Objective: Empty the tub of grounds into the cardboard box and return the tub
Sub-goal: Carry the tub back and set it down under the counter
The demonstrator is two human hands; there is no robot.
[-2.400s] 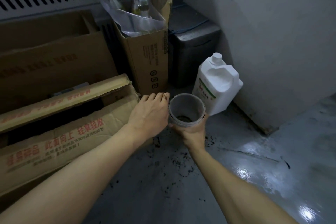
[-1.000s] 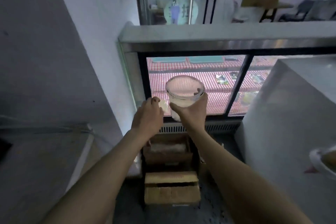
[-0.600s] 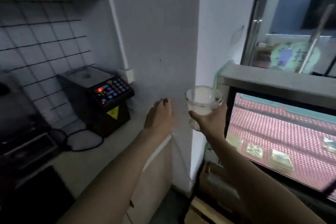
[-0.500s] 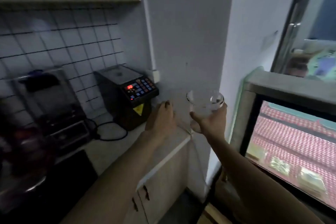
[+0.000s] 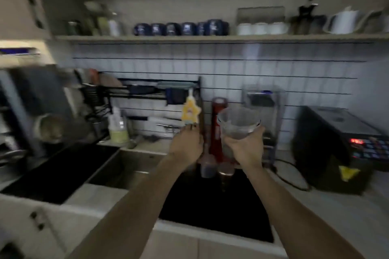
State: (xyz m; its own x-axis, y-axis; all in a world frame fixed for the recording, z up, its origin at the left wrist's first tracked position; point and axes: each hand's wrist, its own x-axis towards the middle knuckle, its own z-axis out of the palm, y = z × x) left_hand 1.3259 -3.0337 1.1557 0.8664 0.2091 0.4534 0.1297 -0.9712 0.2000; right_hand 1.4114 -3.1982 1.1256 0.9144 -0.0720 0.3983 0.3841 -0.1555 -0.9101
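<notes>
My right hand [image 5: 245, 149] grips a clear round plastic tub [image 5: 239, 121] from below, upright, chest-high over the kitchen counter. The tub looks nearly empty, with a dark film low inside. My left hand [image 5: 186, 145] hovers just left of it, fingers loosely curled, holding nothing that I can make out. The cardboard box is out of view. The picture is blurred by motion.
A steel sink [image 5: 128, 166] lies left of a black mat [image 5: 212, 202] on the counter. A red machine [image 5: 217, 128] stands behind the hands. A black device with lit buttons [image 5: 341, 149] sits at right. A dish rack [image 5: 136, 99] and a loaded shelf [image 5: 210, 37] line the tiled wall.
The view has swung from the floor boxes, past the window and wall, round to the kitchen counter. The tub stayed in my right hand, my left hand beside it.
</notes>
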